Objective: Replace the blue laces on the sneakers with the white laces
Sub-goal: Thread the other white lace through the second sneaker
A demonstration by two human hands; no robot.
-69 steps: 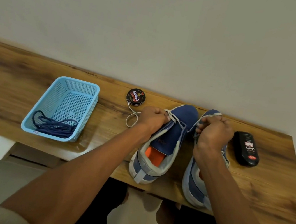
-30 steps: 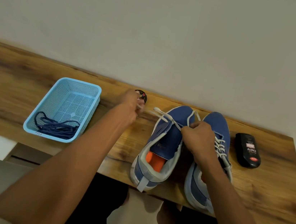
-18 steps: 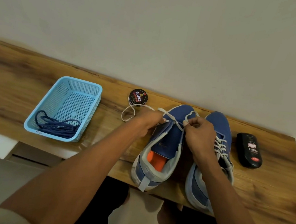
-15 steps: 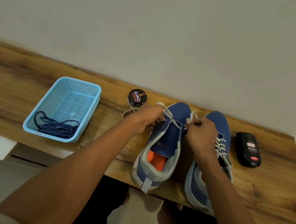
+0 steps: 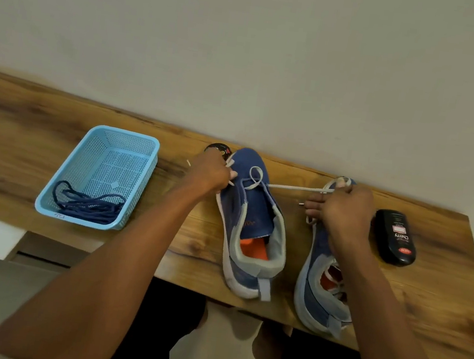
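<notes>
Two blue sneakers stand on the wooden table (image 5: pixel 18 135). The left sneaker (image 5: pixel 252 211) has a white lace (image 5: pixel 295 188) threaded near its toe, crossing in a small loop. My left hand (image 5: pixel 211 173) grips one end of that lace at the shoe's left side. My right hand (image 5: pixel 343 207) pinches the other end, pulled taut to the right over the right sneaker (image 5: pixel 316 286), which carries white lacing partly hidden by my hand. The blue laces (image 5: pixel 87 205) lie bundled in a light blue basket (image 5: pixel 82 153).
A round black shoe-polish tin (image 5: pixel 218 148) sits behind my left hand by the wall. A black polish bottle (image 5: pixel 395 238) lies right of the right sneaker. The table's front edge runs just below the sneaker heels.
My hands have moved apart, the right one drawing the white lace taut to the right over the right sneaker. The left sneaker has shifted and straightened; more lace has come through the eyelets.
</notes>
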